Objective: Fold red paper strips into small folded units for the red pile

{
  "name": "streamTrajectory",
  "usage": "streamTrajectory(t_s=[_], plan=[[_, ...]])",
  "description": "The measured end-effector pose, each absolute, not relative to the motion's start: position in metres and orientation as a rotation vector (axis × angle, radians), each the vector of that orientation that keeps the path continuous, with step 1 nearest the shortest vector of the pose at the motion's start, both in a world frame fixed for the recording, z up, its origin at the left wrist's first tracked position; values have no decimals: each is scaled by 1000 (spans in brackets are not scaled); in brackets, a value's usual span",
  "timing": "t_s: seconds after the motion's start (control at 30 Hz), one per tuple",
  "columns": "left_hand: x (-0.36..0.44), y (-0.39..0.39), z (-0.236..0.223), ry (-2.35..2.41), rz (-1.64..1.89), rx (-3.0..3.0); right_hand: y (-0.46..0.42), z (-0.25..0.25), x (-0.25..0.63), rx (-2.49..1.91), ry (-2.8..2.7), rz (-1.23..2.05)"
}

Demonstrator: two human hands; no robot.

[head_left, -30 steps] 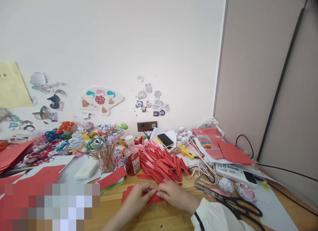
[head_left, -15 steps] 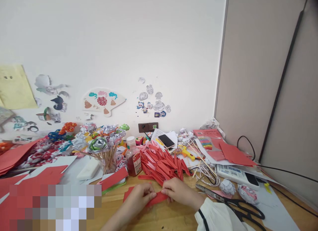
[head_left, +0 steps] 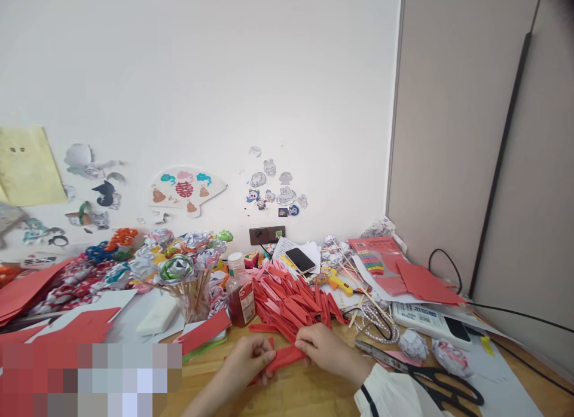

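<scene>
A narrow strip of red paper (head_left: 287,356) stretches between my two hands, just above the wooden table. My left hand (head_left: 251,360) pinches its left end between thumb and fingers. At the right end, my right hand (head_left: 320,348) grips the paper with thumb and bent fingers. Part of another red piece shows beneath and behind my left hand, mostly covered by it. Straight beyond my hands lies a heap of folded red paper pieces (head_left: 291,297). Large black-handled scissors (head_left: 421,372) rest to the right of my right forearm, blades pointing toward the heap.
A glass bottle (head_left: 237,291) with a white cap stands left of the heap. Paper flowers on sticks (head_left: 179,267) fill a container farther left. Phone (head_left: 300,260), yellow glue gun (head_left: 338,280), beaded cord (head_left: 376,324) and crumpled paper balls (head_left: 413,344) lie toward the right. Red sheets (head_left: 85,330) lie at left.
My left hand has shifted slightly left and down, and more of the red strip shows between my hands. The whole view has tilted a little upward.
</scene>
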State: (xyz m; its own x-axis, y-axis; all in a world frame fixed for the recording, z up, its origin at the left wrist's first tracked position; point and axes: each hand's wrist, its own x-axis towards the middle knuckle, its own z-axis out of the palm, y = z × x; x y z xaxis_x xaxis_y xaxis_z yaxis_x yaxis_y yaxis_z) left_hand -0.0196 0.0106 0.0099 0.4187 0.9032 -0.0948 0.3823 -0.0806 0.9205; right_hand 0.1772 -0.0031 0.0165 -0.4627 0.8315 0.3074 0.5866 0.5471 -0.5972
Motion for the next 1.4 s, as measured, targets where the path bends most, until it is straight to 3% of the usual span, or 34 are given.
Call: streamTrajectory(t_s=[0.67, 0.83, 1.23, 1.4], plan=[[-22, 10, 19, 1046, 774, 1727, 2, 9, 178, -1131, -2117, 614], [-21, 9, 21, 981, 908, 1906, 4, 1, 174, -1087, -1997, 793], [-6, 8, 8, 939, 883, 1504, -3, -2, 160, -1005, -2001, 840], [-8, 8, 9, 1022, 853, 1306, -6, 3, 160, -1000, -2068, 664]])
